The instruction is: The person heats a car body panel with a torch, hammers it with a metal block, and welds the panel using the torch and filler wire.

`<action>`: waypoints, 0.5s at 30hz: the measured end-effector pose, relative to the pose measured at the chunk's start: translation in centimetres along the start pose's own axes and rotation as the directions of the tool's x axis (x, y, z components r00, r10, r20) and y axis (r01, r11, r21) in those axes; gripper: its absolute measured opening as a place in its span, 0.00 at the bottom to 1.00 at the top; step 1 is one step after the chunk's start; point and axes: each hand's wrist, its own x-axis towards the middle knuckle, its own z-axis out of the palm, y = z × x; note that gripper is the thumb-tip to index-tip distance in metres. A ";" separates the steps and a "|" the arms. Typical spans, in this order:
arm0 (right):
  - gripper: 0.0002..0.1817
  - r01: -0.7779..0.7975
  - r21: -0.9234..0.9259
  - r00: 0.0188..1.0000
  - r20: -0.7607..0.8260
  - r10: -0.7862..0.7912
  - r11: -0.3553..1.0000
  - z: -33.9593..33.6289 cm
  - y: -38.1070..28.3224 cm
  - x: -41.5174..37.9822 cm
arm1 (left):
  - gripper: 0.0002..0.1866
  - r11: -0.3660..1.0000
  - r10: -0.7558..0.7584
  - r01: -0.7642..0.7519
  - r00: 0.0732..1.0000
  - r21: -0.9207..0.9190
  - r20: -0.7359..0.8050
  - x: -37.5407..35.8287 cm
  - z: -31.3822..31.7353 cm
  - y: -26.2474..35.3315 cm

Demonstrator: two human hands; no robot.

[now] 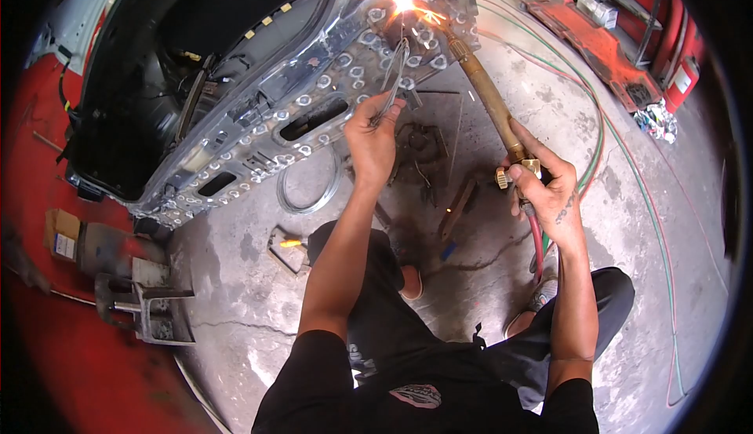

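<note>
A brass torch (488, 95) points up and to the left, its tip at a bright, sparking spot on a perforated metal panel (271, 108). My right hand (549, 187) is closed round the torch's valve end, where a red and a green hose leave it. Between the closed fingers of my left hand (374, 132) is a bundle of thin wire (396, 73), whose upper end reaches up to just below the glowing spot. The sparks and glare hide the exact contact between flame, wire and panel.
Red and green hoses (602, 120) run along the floor at the right. Near the upper right are a red metal part (592, 49) and a fire extinguisher (681, 83). A wire coil (283, 187) lies below the panel. Metal brackets (153, 308) and a cardboard box (63, 234) are at the left.
</note>
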 end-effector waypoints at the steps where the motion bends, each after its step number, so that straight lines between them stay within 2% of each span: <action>1: 0.32 0.003 0.000 1.000 0.000 -0.003 1.000 0.0 0.0 0.0 | 0.08 1.000 0.002 -0.002 1.000 -0.003 -0.001 0.0 0.0 0.0; 15: 0.32 0.003 0.000 1.000 -0.006 -0.003 1.000 0.0 0.0 0.0 | 0.08 1.000 0.000 0.000 1.000 0.010 -0.010 0.2 0.1 0.0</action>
